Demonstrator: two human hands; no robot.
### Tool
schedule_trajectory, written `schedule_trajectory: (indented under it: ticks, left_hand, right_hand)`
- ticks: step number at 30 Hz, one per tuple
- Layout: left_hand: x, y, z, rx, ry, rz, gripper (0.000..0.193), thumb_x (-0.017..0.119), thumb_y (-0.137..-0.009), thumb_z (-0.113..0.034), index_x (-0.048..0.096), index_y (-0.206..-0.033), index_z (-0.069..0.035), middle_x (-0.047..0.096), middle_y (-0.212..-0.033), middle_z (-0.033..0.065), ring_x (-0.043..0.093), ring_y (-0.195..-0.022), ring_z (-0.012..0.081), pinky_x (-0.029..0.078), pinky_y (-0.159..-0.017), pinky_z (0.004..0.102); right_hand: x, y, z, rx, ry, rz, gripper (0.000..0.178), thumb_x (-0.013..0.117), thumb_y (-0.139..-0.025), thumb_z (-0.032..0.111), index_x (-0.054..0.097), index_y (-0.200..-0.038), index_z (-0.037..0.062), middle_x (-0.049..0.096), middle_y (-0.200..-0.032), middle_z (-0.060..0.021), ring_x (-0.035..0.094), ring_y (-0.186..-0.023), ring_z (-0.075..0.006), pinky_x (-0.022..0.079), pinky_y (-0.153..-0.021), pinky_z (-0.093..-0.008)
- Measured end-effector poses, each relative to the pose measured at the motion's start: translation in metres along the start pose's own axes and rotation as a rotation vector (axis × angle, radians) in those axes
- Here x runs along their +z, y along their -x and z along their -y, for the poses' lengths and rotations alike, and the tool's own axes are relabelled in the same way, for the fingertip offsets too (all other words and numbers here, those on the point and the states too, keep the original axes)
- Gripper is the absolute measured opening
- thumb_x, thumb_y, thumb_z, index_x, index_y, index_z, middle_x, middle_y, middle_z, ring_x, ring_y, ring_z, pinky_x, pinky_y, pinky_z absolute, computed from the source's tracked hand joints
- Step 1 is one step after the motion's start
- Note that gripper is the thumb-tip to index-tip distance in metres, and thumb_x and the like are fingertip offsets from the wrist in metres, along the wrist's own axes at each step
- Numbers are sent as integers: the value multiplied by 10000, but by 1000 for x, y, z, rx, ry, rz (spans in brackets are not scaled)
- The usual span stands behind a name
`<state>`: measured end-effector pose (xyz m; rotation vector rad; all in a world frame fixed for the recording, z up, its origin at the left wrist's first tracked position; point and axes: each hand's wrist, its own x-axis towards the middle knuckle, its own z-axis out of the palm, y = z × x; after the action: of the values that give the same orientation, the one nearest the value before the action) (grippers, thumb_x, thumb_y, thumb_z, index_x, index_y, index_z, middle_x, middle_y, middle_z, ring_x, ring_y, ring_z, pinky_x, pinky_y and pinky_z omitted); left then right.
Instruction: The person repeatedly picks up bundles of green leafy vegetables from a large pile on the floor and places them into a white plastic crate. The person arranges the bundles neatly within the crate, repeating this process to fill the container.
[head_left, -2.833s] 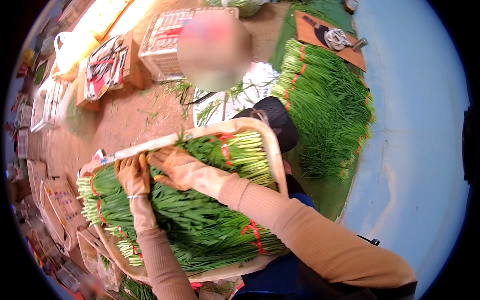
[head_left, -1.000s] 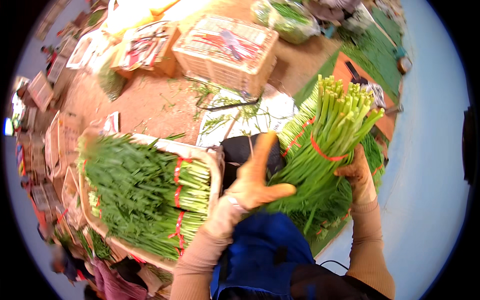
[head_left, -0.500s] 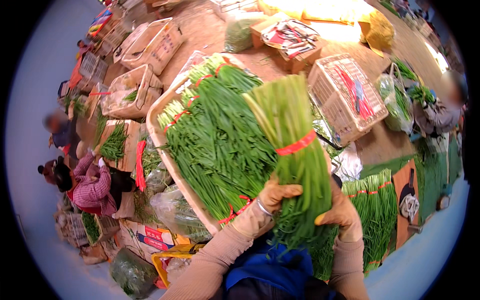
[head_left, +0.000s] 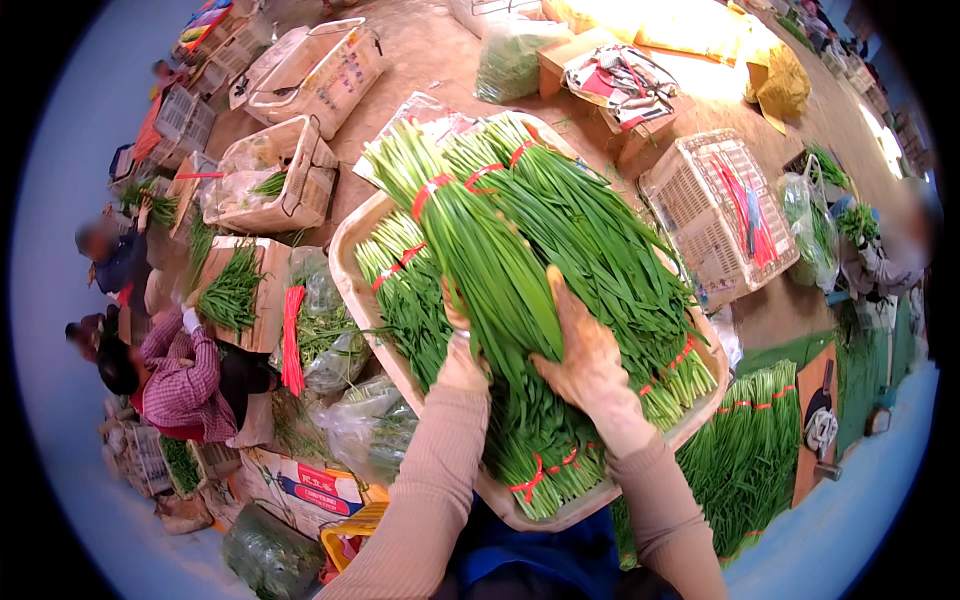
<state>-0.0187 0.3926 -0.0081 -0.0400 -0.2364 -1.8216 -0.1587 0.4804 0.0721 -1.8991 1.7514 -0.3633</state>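
Observation:
A bundle of long green garlic chives (head_left: pixel 487 275), tied with a red band near its pale stem ends, lies on top of other bundles in a cream plastic crate (head_left: pixel 345 278). My left hand (head_left: pixel 458 335) grips its left side, the fingers mostly hidden by leaves. On the other side, my right hand (head_left: pixel 583 350) presses in with its thumb over the leaves. Both hands look gloved in tan. Other red-banded chive bundles (head_left: pixel 575 215) fill the crate, some with stems at the far end, others with stems toward me.
More chive bundles (head_left: pixel 745 440) stand at the lower right beside a board (head_left: pixel 815 425). An upturned crate (head_left: pixel 715 215) carries red ties. Clear bags (head_left: pixel 370 425) and a yellow basket (head_left: pixel 350 530) sit left. A person in a checked shirt (head_left: pixel 185 370) works at the left.
The held bundle has come down from in front of me onto the crate's contents, moving left and away. My hands moved with it. The view has shifted, bringing the crate's near end into sight.

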Motion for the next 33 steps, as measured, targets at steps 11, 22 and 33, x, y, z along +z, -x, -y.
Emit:
schedule_trajectory:
  ticks: [11, 22, 33]
  left_hand:
    - [-59, -40, -80, 107, -804, -699, 706, 598, -932, -457, 355, -1430, -21, 550, -1315, 166, 585, -1145, 271, 479, -983, 409]
    - [-131, -66, -46, 462, -1183, -716, 745, 701, -907, -281, 287, -1455, 6, 579, -1264, 233, 601, -1108, 231, 451, -983, 312]
    - [-37, -48, -31, 334, -2323, 199, 425, 426, -1016, -320, 511, -1404, -169, 446, -1480, 105, 318, -1418, 302, 90, -1170, 493]
  right_hand:
    - [72, -60, -8, -10, 456, -102, 959, 688, -685, 70, 225, -1520, 172, 492, -1370, -193, 633, -927, -313, 524, -721, -420]
    - [80, -63, -26, -62, 338, -169, 801, 596, -754, 94, 297, -1495, 130, 520, -1346, -168, 594, -1074, -331, 527, -825, -434]
    - [76, -32, -40, -72, 304, -203, 739, 579, -880, 485, 265, -1508, 256, 362, -1523, -78, 368, -1367, -287, 298, -1064, -560]
